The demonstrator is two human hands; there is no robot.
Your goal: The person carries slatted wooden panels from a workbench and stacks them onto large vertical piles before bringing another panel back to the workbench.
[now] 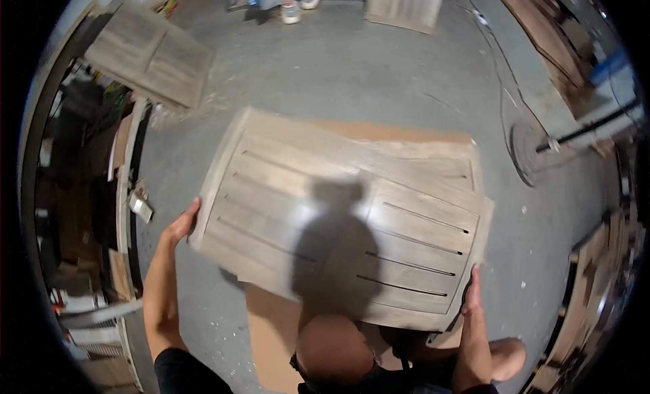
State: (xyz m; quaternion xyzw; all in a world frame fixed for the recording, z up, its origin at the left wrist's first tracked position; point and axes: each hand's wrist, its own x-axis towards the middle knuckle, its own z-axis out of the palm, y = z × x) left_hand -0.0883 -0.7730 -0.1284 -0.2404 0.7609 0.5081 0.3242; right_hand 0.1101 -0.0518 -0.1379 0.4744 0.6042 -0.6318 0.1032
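The grey-brown wooden panel (342, 221), shaded mid-length, slants over tan cardboard (271, 333). My left hand (183, 223) and flatter right hand (473, 296), partly open, clasp its opposite ends. Thin grooves (425, 217) line both halves, darker rightward.

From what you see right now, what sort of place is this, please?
Probably a woodworking or furniture workshop, because a slotted wooden panel is in hand, another wooden panel is at the upper left, and pieces of wood line the lower right.
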